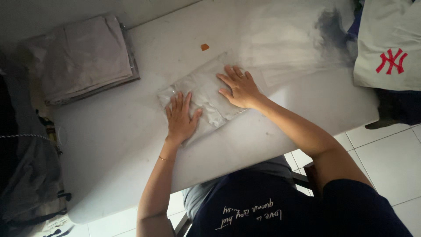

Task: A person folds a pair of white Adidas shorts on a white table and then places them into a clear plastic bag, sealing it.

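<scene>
Head view looks down on a white table [109, 145]; near its middle lies a clear plastic bag [206, 87] with pale folded cloth inside, flat on the tabletop and turned at an angle to the table's edge; the left hand [180, 117] rests palm down on the bag's near left corner, fingers spread and flat, grasping nothing; the right hand [240, 89] lies palm down on the bag's right part, fingers stretched out and slightly apart, likewise pressing rather than gripping; a thin bracelet [164, 158] circles the left wrist; at the table's far left sits a stack of folded grey cloth [87, 57], well apart from the bag; a small orange scrap [205, 47] lies beyond the bag, near but not touching it; at the far right a white garment with a red emblem [386, 44] overlaps the table's corner; white floor tiles [386, 158] show below the table's right edge.
</scene>
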